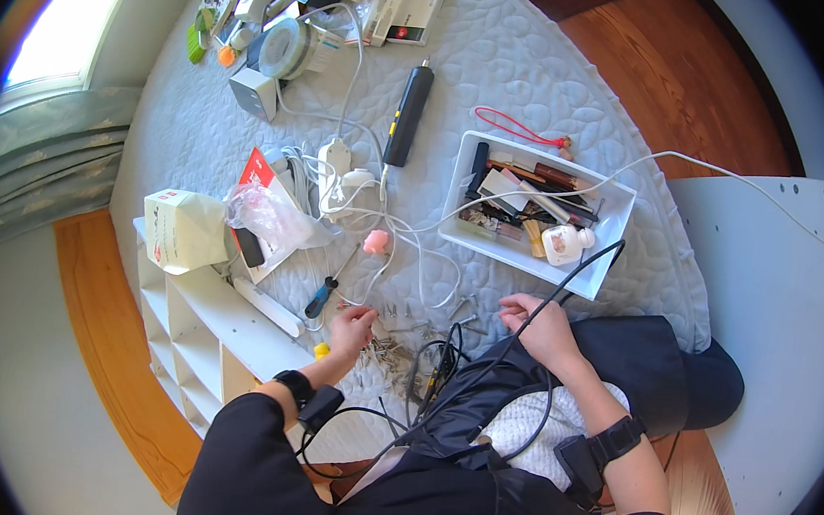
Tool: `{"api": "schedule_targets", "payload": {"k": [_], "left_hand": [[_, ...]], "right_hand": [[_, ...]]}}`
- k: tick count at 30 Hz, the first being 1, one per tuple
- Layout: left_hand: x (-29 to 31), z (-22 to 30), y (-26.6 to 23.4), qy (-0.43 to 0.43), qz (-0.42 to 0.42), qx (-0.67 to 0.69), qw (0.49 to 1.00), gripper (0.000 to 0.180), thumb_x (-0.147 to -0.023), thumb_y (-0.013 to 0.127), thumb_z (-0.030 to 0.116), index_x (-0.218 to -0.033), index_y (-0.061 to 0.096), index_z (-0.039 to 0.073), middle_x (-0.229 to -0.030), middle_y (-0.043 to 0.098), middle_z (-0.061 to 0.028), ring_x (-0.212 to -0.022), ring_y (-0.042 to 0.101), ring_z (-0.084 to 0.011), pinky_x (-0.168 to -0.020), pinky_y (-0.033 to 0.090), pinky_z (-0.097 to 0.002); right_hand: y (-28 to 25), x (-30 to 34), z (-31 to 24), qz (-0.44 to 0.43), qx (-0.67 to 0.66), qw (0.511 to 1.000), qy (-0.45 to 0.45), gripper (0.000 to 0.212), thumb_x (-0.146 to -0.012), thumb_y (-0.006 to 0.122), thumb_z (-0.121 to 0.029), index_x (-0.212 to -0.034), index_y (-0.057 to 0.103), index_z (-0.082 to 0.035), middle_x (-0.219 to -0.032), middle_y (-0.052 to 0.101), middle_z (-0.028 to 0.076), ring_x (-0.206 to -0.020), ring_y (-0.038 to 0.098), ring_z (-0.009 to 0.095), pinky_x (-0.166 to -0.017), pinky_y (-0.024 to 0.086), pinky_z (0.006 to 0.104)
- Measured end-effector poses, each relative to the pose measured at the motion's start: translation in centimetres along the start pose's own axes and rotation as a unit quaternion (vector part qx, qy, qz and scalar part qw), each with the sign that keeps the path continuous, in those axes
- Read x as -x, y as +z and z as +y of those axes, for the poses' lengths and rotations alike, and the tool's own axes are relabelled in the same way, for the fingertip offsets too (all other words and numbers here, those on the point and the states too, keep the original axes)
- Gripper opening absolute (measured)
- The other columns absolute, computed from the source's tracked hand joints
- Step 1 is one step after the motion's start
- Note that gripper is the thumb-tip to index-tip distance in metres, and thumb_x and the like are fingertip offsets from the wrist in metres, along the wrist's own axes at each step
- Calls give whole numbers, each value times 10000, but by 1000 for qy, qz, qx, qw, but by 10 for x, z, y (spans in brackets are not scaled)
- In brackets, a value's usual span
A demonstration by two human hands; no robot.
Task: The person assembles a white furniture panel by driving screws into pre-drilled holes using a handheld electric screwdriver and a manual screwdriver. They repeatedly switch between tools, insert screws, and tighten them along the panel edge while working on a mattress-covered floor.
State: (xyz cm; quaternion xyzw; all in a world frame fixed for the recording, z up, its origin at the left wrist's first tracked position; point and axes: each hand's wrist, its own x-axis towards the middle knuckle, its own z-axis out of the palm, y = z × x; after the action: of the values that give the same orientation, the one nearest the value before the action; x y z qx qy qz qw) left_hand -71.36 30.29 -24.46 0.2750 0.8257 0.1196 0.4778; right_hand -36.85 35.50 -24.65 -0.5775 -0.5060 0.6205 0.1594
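Note:
Both my hands are over the quilted bed cover, on either side of a loose pile of small metal screws and fittings (pixel 385 350). My left hand (pixel 352 330) is closed in a pinch at the pile's left edge; whatever is between its fingertips is too small to make out. To the right, my right hand (pixel 539 331) has its fingers curled together near a few scattered screws (pixel 466 310), and their tips hide any content. A screwdriver with a blue and black handle (pixel 318 300) lies just beyond my left hand. Farther off is a small pink object (pixel 375 242).
A white tray (pixel 534 266) of pens and small items stands at right. Beyond the hands lie a power strip (pixel 333 174), tangled white cables and a black cordless tool (pixel 408 117). A white compartmented shelf (pixel 224 306) stands at left. Black cables (pixel 522 339) cross near my right hand.

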Motion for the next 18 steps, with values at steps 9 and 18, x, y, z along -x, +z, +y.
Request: {"api": "schedule_targets", "payload": {"k": [9, 18], "left_hand": [[46, 119, 12, -174, -348, 315, 865, 245, -958, 584, 196, -1073, 614, -18, -659, 515, 18, -499, 420, -73, -463, 301, -211], [140, 318, 140, 512, -390, -56, 764, 125, -836, 691, 34, -949, 741, 49, -717, 615, -55, -590, 524, -105, -527, 393, -244]], "right_hand": [[-61, 29, -56, 21, -52, 997, 45, 236, -891, 590, -38, -1107, 648, 41, -927, 722, 121, -835, 696, 148, -778, 541, 267], [-143, 117, -122, 148, -352, 924, 7, 211, -910, 647, -61, -1088, 680, 47, -905, 709, 81, -803, 667, 123, -748, 533, 242]]}}
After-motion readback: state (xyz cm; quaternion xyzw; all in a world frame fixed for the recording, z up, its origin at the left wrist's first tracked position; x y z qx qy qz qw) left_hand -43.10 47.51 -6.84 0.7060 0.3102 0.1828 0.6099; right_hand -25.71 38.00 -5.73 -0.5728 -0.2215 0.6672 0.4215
